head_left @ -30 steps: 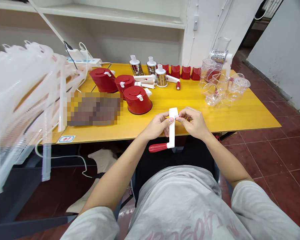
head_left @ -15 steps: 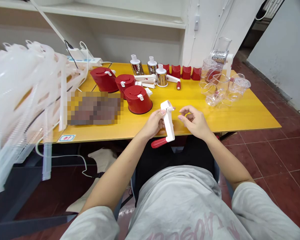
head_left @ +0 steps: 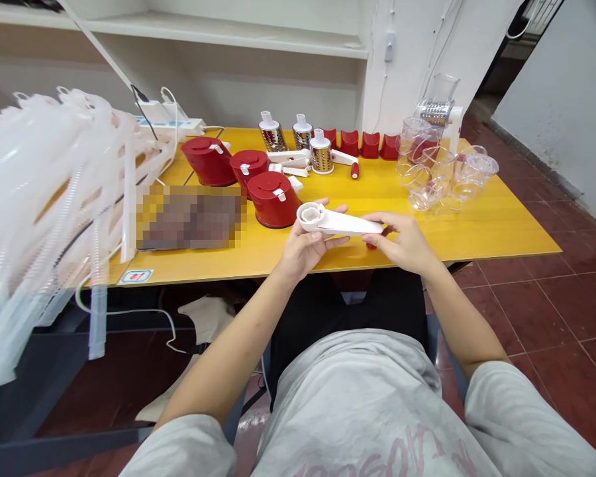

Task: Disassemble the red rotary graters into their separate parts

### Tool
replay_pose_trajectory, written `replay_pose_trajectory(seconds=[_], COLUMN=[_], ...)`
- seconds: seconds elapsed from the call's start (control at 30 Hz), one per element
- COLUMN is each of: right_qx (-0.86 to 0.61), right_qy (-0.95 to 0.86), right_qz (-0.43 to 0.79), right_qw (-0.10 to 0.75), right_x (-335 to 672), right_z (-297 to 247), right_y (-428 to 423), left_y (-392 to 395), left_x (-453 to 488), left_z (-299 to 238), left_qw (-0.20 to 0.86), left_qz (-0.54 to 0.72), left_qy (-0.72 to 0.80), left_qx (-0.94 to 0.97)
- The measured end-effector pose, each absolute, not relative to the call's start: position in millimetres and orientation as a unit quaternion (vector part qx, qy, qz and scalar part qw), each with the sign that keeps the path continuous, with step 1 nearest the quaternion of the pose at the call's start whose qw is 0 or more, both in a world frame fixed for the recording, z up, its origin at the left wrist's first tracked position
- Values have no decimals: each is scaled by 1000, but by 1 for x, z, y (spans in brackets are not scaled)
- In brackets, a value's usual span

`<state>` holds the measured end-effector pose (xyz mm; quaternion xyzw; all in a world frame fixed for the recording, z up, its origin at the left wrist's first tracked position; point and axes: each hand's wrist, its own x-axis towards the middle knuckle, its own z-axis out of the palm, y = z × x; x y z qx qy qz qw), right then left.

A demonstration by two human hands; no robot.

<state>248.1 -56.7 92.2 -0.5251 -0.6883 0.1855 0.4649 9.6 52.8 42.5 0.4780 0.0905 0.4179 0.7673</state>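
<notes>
A white crank handle (head_left: pixel 350 223) is held level just above the table's front edge, its hollow ring end to the left. My left hand (head_left: pixel 305 248) cradles that ring end, thumb at the near side and the other fingers stretched out behind it. At the narrow end, my right hand (head_left: pixel 402 242) pinches the crank between thumb and fingers. Only a bit of its red grip (head_left: pixel 371 246) shows below the right fingers. Just beyond my left hand stands a red housing (head_left: pixel 275 200) with a white tab.
More red housings (head_left: pixel 207 161), metal grater drums (head_left: pixel 321 154), other cranks (head_left: pixel 345 158) and small red pieces (head_left: pixel 370 144) fill the back. Clear plastic parts (head_left: pixel 440 175) and an assembled rotary grater (head_left: pixel 440 109) stand right. Plastic bags (head_left: pixel 54 199) drape over the left side.
The crank has turned from upright to level, its ring end now left and red grip right. My right hand, earlier apart from it, now grips the narrow end.
</notes>
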Motion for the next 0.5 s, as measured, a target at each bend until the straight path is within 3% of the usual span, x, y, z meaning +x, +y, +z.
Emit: replay_pose_trajectory(seconds=[0.13, 0.3, 0.5], right_qx=[-468, -419, -460], right_qy=[-742, -771, -732], right_qz=[37, -18, -22], right_qw=[479, 479, 502], right_x=[268, 275, 262], right_z=[92, 71, 57], right_y=[-54, -37, -30], left_y=[61, 65, 54], left_x=[5, 7, 13], left_z=[40, 40, 43], left_qw=[817, 829, 812], left_qz=[315, 193, 240], left_qy=[73, 109, 129], left_qx=[477, 513, 516])
